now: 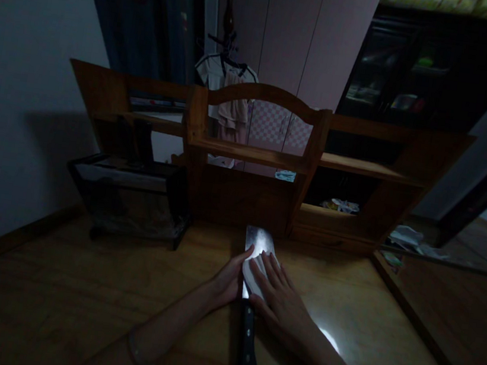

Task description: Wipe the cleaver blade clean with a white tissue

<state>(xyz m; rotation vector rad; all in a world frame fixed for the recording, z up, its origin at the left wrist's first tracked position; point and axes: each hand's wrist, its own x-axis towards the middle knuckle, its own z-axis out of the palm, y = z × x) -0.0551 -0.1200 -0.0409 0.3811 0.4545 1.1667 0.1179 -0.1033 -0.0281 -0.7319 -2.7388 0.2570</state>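
A cleaver (258, 239) with a broad shiny blade and a black riveted handle (248, 342) is over the wooden table, its handle pointing toward me. My left hand (229, 279) grips the blade's left edge, thumb on top; its other fingers are mostly hidden. Between my right hand (278, 295) and the blade is a folded white cloth or tissue (253, 275). The fingers of my right hand lie over this white piece and press it against the metal.
A dark knife block (134, 198) with black handles stands at the left. Behind the cleaver, a wooden shelf unit (245, 198) runs along the back of the table (145, 277). Clothes (232, 94) hang beyond it. To the right, a raised wooden edge (421, 331) borders the table.
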